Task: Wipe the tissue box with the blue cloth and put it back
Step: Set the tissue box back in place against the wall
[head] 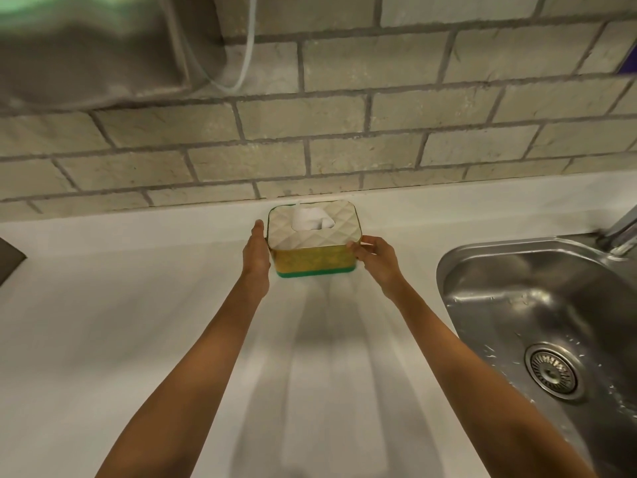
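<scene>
The tissue box stands on the white counter close to the brick wall. It has a quilted white lid, a gold body and a green base, and a white tissue pokes out of the top slot. My left hand lies flat against its left side. My right hand grips its right front corner with curled fingers. No blue cloth is in view.
A steel sink with a wet basin and drain sits at the right, its tap at the far right edge. A grey cloth and a white cord hang on the wall at upper left. A dark object sits at the left edge.
</scene>
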The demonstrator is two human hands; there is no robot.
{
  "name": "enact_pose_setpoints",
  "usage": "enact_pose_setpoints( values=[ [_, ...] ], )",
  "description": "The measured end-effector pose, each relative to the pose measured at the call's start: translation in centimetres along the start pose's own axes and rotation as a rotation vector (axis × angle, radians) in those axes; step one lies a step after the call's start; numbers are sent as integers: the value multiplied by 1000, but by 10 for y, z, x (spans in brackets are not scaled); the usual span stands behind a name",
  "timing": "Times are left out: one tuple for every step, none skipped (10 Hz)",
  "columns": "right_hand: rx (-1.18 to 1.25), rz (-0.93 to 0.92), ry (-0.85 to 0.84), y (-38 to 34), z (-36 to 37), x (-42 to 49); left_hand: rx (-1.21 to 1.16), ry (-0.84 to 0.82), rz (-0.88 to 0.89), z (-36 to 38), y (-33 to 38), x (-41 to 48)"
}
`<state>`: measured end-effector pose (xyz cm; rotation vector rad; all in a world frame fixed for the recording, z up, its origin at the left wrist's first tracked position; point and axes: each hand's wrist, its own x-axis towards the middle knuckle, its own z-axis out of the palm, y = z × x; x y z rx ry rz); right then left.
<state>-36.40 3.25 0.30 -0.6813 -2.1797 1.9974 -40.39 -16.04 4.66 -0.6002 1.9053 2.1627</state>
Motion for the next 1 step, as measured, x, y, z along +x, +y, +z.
enact_pose_setpoints(
  values=[
    [-34, 28, 6, -2, 0, -5, 7, 22, 4, -4, 0, -4]
  ],
)
